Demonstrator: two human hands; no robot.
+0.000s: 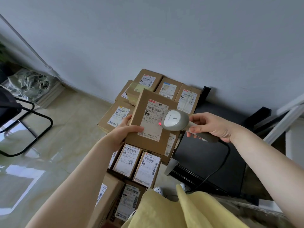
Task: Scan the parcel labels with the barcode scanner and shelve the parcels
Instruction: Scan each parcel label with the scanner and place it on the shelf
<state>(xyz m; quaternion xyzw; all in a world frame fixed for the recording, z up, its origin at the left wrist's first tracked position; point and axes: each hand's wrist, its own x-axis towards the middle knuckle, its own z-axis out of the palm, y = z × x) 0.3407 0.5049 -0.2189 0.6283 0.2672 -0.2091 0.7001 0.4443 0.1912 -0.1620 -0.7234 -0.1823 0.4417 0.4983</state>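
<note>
A flat brown cardboard parcel (153,122) with a white printed shipping label (153,119) is held face-up in the air above a stack of labelled cardboard boxes (131,159) on the glossy tiled floor (54,145). The left hand (126,130) clamps the parcel's left edge, thumb on top. The right hand (212,127) is closed around the handle of a grey corded barcode scanner (176,120), whose head hovers over the label's right side with a red light lit. A black cable (220,163) trails from the handle over a black cabinet (207,160) against the wall, right of the stack. A black-framed chair (21,116) stands at the floor's left edge.
</note>
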